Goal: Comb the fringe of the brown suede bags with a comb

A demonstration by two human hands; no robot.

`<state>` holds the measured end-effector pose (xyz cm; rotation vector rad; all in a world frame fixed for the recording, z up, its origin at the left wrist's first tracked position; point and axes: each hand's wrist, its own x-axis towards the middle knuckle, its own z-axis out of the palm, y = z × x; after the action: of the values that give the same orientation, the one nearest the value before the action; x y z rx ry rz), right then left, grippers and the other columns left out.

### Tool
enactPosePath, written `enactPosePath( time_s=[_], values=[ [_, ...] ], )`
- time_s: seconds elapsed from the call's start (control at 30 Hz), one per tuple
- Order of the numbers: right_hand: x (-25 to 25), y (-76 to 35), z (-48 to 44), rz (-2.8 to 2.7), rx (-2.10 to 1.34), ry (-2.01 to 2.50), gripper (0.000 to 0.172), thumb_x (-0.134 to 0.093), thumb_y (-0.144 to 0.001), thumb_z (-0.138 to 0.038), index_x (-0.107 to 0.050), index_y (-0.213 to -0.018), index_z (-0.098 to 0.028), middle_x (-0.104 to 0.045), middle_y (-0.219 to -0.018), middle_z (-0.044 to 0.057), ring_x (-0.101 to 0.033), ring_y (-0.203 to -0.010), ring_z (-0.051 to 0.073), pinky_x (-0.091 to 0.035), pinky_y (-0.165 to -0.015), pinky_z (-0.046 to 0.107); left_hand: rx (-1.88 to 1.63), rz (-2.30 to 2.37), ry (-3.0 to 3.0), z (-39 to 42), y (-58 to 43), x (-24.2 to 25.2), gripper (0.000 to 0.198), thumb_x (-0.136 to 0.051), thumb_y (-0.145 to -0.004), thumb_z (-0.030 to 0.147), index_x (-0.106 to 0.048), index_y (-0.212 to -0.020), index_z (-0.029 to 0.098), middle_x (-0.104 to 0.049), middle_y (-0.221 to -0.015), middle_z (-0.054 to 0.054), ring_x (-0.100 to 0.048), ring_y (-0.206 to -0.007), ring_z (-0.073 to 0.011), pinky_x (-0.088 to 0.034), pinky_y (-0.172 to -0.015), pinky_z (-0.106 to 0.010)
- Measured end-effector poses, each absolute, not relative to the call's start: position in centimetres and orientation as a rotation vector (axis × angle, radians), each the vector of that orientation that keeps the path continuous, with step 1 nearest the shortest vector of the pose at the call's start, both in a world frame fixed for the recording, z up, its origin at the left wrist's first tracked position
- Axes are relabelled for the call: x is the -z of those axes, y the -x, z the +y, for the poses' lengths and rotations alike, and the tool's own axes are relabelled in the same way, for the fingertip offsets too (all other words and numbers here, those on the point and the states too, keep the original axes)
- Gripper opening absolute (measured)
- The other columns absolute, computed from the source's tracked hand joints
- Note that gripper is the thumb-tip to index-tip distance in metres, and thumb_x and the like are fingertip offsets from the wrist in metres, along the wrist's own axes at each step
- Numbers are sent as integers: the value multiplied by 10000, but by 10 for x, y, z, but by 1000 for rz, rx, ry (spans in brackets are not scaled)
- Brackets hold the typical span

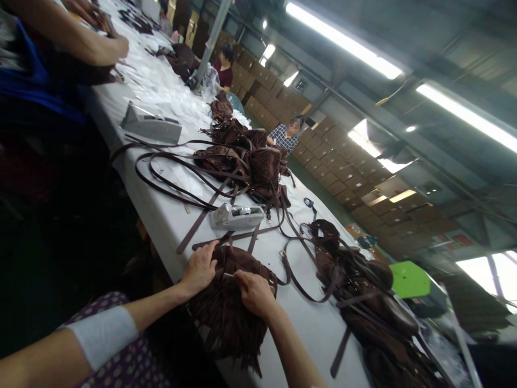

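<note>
Head view: left hand (200, 270) lies palm down, wrist slightly bent, fingers somewhat spread on the top edge of one brown fringed bag (231, 323); grip cannot be told. Right hand (255, 293) curls narrow over its front; hold likewise unclear. Bag sits at the near edge of one white table (315, 323). Count: two tape dispensers (238, 216), two bag heaps (264, 170).
</note>
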<state>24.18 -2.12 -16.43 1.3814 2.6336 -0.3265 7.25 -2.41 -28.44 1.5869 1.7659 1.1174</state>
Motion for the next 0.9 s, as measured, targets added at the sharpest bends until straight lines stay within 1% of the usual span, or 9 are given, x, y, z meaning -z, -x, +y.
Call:
enactPosePath(
  time_s=[0.1,0.27,0.33,0.43,0.57,0.67,0.77,0.83,0.9],
  values=[
    [153,-242,-42,2606,309,-1339,133,-489,-866,-193,-601,-810,-240,-669,-755,-16,-606,-725,165,-237,-571,262,-1050,1813,-1589,-25,-74,279,535,-502,-789,141,-424,-1315,194,-602,-1082,-85,-526,-1002,-253,-399,-921,-399],
    [135,-236,-83,2610,320,-1222,128,-521,-861,-298,-587,-770,-236,-667,-705,-22,-596,-660,158,-206,-557,269,-951,1843,-1622,-30,-74,267,556,-551,-754,148,-449,-1295,226,-589,-1119,-80,-508,-1022,-264,-371,-898,-391],
    [126,-237,-92,2607,320,-1242,148,-540,-848,-337,-577,-756,-227,-661,-690,-21,-588,-641,155,-201,-553,266,-885,1850,-1633,-30,-75,261,486,-546,-755,147,-510,-1230,242,-604,-1100,-69,-514,-1027,-265,-363,-894,-390],
    [107,-240,-90,2589,292,-1343,185,-559,-834,-391,-582,-767,-220,-651,-678,-15,-578,-635,154,-209,-554,257,-818,1837,-1646,-25,-81,254,332,-529,-748,133,-607,-1048,251,-644,-999,-56,-546,-1009,-271,-362,-882,-398],
    [91,-242,-76,2558,221,-1483,204,-521,-865,-403,-600,-825,-220,-664,-724,-1,-581,-663,153,-245,-568,246,-808,1789,-1629,-7,-99,244,321,-494,-707,63,-623,-960,213,-667,-925,-77,-607,-936,-256,-409,-814,-362],
    [105,-245,-78,2436,118,-1560,267,-449,-912,-422,-614,-856,-220,-694,-783,34,-610,-694,183,-262,-572,257,-839,1777,-1567,10,-111,232,292,-484,-707,39,-624,-934,156,-668,-871,-115,-635,-858,-253,-443,-740,-336],
    [137,-254,-89,2291,40,-1614,298,-362,-961,-369,-610,-905,-213,-708,-804,68,-652,-726,224,-270,-570,272,-962,1746,-1582,19,-116,217,313,-462,-741,32,-620,-993,130,-647,-996,-152,-617,-950,-251,-448,-813,-346],
    [157,-262,-96,2261,52,-1636,269,-349,-970,-319,-594,-931,-213,-712,-805,65,-670,-734,226,-260,-551,270,-1068,1567,-1741,19,-118,212,342,-454,-782,51,-617,-1060,166,-633,-1087,-116,-582,-1046,-214,-423,-900,-315],
    [168,-267,-101,2271,67,-1648,238,-356,-971,-290,-578,-950,-207,-714,-810,62,-676,-742,223,-249,-540,271,-1056,1156,-2034,14,-120,215,308,-469,-822,107,-639,-1055,213,-669,-1040,-53,-594,-1024,-176,-428,-896,-265]
  ],
)
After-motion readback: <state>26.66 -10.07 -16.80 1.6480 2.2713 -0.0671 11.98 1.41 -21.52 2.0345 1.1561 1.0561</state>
